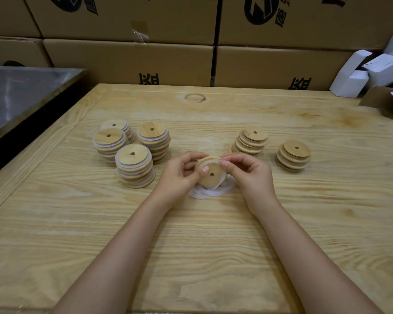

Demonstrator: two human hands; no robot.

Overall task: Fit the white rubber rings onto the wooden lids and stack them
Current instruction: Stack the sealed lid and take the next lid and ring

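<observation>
**Pine worktop (213, 234): wooden lid (208, 179) held up off the wood**

Cardboard cartons (132, 62) wall off the far edge of the worktop; over its middle your left hand (179, 175) curls round the wooden lid, thumb laid on its face, the lid tilted toward you; your right hand (249, 175) pinches the white rubber ring (222, 176) against the lid's upper right rim; just beneath both hands a loose heap of rings (204, 192) lies on the wood; beyond and outward of your left hand stand four stacks of ringed lids (134, 166), close together; beyond your right hand stand two stacks of bare lids (251, 141), set apart from each other.
</observation>
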